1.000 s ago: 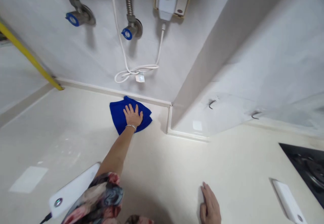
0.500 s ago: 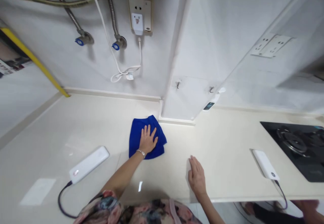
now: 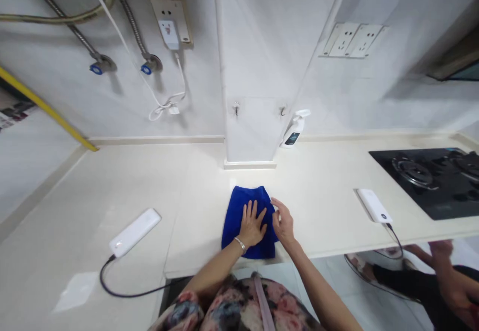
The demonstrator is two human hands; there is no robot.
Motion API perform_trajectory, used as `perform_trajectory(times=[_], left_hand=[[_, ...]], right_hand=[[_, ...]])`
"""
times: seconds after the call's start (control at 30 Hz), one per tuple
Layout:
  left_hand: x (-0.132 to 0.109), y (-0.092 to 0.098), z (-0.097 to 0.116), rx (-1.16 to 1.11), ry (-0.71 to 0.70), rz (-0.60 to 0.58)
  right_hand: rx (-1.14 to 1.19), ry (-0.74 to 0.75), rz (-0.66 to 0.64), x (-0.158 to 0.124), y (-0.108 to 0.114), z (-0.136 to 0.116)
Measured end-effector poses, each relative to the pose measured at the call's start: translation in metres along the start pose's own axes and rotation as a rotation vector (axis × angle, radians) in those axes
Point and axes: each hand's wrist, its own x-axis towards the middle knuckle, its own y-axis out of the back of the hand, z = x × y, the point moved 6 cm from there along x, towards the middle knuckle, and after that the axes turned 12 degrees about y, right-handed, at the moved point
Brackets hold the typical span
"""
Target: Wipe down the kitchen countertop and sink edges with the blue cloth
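A folded blue cloth (image 3: 241, 206) lies on the cream countertop (image 3: 179, 186) near its front edge, in front of the white wall column. My left hand (image 3: 253, 225) lies flat on the cloth with its fingers spread, a bracelet at the wrist. My right hand (image 3: 283, 221) hovers at the cloth's right edge, fingers loosely apart, holding nothing that I can see.
A white power bank (image 3: 134, 225) with a black cable lies to the left, another white power bank (image 3: 374, 205) to the right. A black gas hob (image 3: 430, 176) fills the far right. A white spray bottle (image 3: 294, 129) stands by the column. Another person's arm (image 3: 445, 266) shows at the lower right.
My left hand has slid the cloth from the back corner rightward and toward the counter's front edge. My right hand has left the counter and come up to the cloth.
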Motion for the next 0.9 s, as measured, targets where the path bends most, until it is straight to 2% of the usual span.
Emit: perform_trajectory(times=[0.1, 0.17, 0.27, 0.33, 0.43, 0.6, 0.73, 0.9], left_hand=[[0.005, 0.025, -0.026, -0.001, 0.071, 0.018], [0.006, 0.042, -0.042, 0.062, 0.086, 0.054], [-0.001, 0.049, -0.047, 0.197, 0.032, 0.034], [-0.01, 0.044, -0.042, 0.262, 0.05, 0.026], [-0.027, 0.034, -0.025, 0.306, 0.08, 0.049], [-0.046, 0.015, 0.01, 0.296, 0.004, 0.033], [-0.035, 0.007, 0.022, 0.245, -0.028, -0.011], [-0.003, 0.006, 0.02, 0.206, -0.001, -0.046]], right_hand=[[-0.103, 0.04, -0.102, -0.002, -0.035, -0.02], [-0.23, 0.059, -0.224, -0.011, -0.058, -0.034], [-0.348, 0.083, -0.406, -0.023, -0.073, -0.045], [-0.391, 0.085, -0.464, -0.028, -0.067, -0.045], [-0.434, 0.077, -0.497, -0.037, -0.044, -0.038], [-0.503, 0.034, -0.506, -0.066, -0.005, -0.023], [-0.551, -0.022, -0.52, -0.069, 0.004, -0.012], [-0.572, -0.079, -0.549, -0.04, -0.01, 0.009]])
